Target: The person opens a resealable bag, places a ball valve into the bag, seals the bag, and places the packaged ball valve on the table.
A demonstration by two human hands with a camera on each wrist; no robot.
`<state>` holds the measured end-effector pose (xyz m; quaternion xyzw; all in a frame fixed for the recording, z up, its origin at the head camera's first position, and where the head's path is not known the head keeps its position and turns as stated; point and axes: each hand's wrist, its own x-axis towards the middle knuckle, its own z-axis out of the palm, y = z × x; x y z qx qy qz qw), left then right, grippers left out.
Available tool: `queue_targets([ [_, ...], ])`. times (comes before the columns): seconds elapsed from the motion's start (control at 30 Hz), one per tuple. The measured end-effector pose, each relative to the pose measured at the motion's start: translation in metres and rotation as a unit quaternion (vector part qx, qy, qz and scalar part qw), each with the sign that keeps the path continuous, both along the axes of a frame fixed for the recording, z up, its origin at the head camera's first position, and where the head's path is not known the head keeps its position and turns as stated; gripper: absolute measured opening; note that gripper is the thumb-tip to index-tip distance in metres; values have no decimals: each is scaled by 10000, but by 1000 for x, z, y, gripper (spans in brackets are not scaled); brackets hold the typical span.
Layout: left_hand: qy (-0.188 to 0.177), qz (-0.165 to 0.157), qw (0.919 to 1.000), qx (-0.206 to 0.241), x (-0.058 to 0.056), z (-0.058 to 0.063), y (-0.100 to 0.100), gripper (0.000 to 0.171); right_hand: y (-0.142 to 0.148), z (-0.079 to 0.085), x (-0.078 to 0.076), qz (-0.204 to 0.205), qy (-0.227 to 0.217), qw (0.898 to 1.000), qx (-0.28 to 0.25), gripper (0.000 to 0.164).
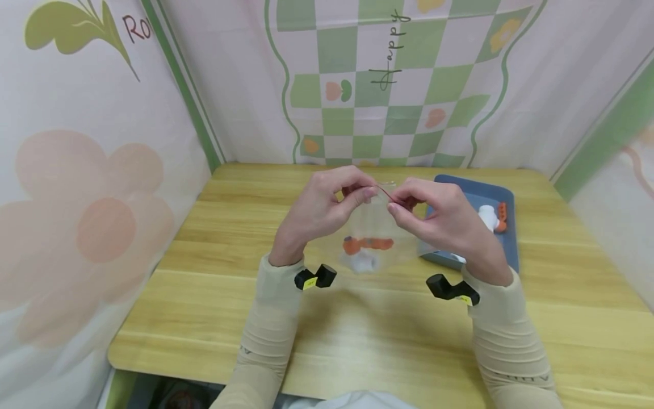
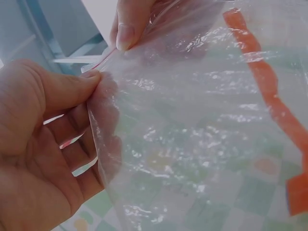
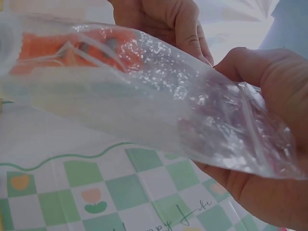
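Observation:
A clear plastic zip bag [image 2: 183, 110] with a red seal line along its top hangs between both hands above the table. My left hand [image 1: 332, 199] pinches one end of the seal edge between thumb and fingers. Close beside it, my right hand [image 1: 441, 213] pinches the same edge with thumb and forefinger. Inside the bag, an orange jointed piece [image 1: 375, 243] and a white piece [image 1: 361, 261] lie near the bottom. In the right wrist view the orange piece [image 3: 82, 50] shows dark spots through the plastic.
A blue tray [image 1: 472, 182] stands at the right back of the wooden table [image 1: 230, 238], partly behind the right hand. It holds a white piece [image 1: 487, 216] and an orange piece [image 1: 503, 213]. A patterned curtain [image 1: 245, 85] closes off the back and sides.

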<state>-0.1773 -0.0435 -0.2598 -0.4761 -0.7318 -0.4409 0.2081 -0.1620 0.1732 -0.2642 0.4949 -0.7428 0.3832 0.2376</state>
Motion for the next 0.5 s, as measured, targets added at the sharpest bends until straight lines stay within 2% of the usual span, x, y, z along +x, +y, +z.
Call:
queue_targets([
  [0.23,-132,130,9997,185,-3,-2,0,8,2,-1,0,-164,-17,9998,141,12],
  [0.5,-22,277,9990,363,-8,-4,-3,11,2,-1,0,-309,-70,9992,244,20],
])
